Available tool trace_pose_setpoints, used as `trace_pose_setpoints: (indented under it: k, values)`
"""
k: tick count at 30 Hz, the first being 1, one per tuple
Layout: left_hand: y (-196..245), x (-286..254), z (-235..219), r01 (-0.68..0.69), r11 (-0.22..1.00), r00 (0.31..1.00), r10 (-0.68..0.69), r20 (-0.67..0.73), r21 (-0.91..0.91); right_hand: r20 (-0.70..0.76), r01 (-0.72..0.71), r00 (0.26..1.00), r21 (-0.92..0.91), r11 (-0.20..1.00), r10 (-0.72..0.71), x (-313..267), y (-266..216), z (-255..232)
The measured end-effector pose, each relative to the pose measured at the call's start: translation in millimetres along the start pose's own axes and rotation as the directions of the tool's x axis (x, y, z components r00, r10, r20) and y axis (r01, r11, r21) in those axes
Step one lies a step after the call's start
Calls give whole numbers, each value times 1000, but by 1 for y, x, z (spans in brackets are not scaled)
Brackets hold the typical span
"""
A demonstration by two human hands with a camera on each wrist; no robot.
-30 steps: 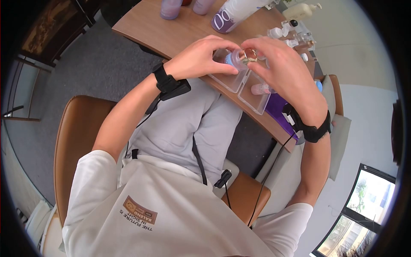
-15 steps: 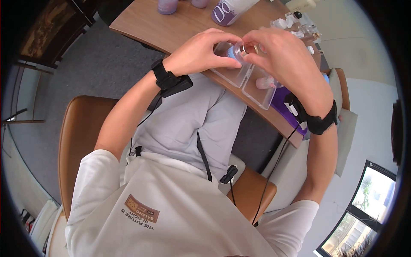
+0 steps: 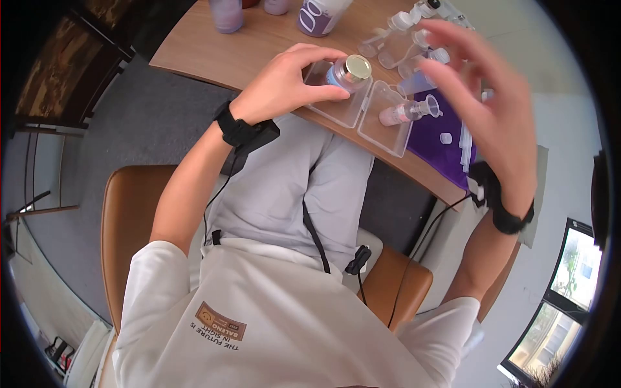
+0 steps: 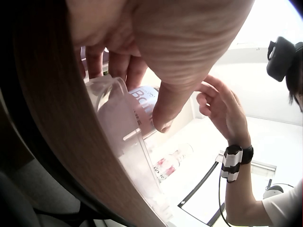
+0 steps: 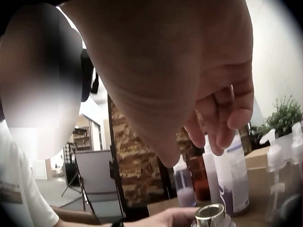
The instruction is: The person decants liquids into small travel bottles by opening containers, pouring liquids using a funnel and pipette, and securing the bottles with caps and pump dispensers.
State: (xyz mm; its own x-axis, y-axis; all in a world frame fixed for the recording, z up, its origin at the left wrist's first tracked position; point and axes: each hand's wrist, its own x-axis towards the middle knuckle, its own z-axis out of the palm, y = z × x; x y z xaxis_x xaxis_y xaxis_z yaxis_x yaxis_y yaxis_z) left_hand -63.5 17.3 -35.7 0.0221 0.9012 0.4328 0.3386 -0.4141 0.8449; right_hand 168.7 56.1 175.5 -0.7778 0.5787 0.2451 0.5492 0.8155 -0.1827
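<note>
My left hand (image 3: 281, 84) holds a small clear jar (image 3: 341, 79) with a blue label, thumb on one side and fingers on the other. A shiny gold lid (image 3: 358, 66) sits on top of the jar, also in the right wrist view low down. The jar stands over one clear plastic tray (image 3: 336, 120). My right hand (image 3: 498, 107) is raised to the right, apart from the jar, with fingers spread and nothing in them. Nearest below it stands a small pink-labelled bottle (image 3: 393, 115) with a clear funnel (image 3: 428, 107) at its mouth.
A second clear tray (image 3: 388, 147) lies under the small bottle. To its right, a purple cloth (image 3: 430, 145) carries a small white cap (image 3: 446, 138). Several clear bottles (image 3: 391, 32) stand behind, and a purple-white container (image 3: 317, 18) is at the far edge.
My right hand has let go of the gold lid and moved right, away from the jar. The left hand still holds the jar, whose gold top now shows fully.
</note>
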Motion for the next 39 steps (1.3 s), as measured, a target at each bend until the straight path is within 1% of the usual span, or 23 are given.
trace_pose_setpoints:
  k: [1,3,5,7,9,11,12,13,15,16,17,19,21,22,25,26,29,30,33,37,39]
  values:
    - [0,-1,1,-6,1000,1000,6,-1,-2,-92,-45,995,34,998,48,-13,4,-6]
    - [-2,-1,0,-23,1000,1000,23,-12,-2,-273,-115,952,110,987,141,-41,15,-8]
    - [-3,-1,-1,-10,1000,1000,10,-3,-16,-389,-222,863,279,934,322,-71,27,4]
    - [-1,-1,-2,10,1000,1000,-10,8,-11,-302,-356,799,458,814,519,-107,49,17]
    - [3,-1,-4,34,999,999,-35,27,15,-215,-346,770,650,676,601,-134,73,50]
    - [5,0,-2,21,1000,1000,-21,13,3,-143,-357,734,750,557,664,-152,85,80]
    - [4,0,-1,18,1000,1000,-18,10,4,-134,-361,689,789,498,712,-159,93,100]
    - [3,0,-1,6,1000,1000,-6,4,-20,-130,-359,669,805,472,732,-165,99,113]
    - [-2,0,3,-15,999,1000,14,-8,-43,-113,-339,634,849,406,765,-173,109,139]
    - [-4,1,4,-11,998,1000,10,-17,-54,-119,-347,619,845,406,776,-175,111,148]
    - [-3,0,2,4,1000,1000,-4,-3,-7,-119,-339,606,856,390,787,-177,112,153]
    - [3,1,0,7,1000,1000,-7,-4,26,-157,-281,593,879,386,790,-181,116,160]
    - [5,2,-1,75,997,997,-75,-17,-22,-164,-292,592,869,400,789,-182,116,162]
    - [10,4,-4,203,960,978,-208,-4,-190,-158,-306,608,858,413,778,-182,115,160]
    - [21,10,-15,219,882,960,-272,-72,-417,-142,-327,606,852,408,783,-187,118,162]
    - [14,12,-23,170,942,969,-212,-123,-290,-160,-312,609,852,420,777,-189,119,163]
    - [14,14,-44,176,984,956,-175,-237,-18,-171,-288,620,859,424,766,-190,117,163]
    - [18,14,-50,216,976,948,-209,-242,1,-169,-295,618,856,425,768,-190,115,162]
    - [22,12,-60,262,963,940,-240,-241,66,-168,-312,621,843,438,766,-190,115,162]
    - [13,8,-64,297,953,935,-278,-219,58,-171,-313,625,839,445,762,-189,113,162]
    - [10,9,-62,284,955,941,-259,-219,91,-174,-310,623,840,445,762,-190,114,164]
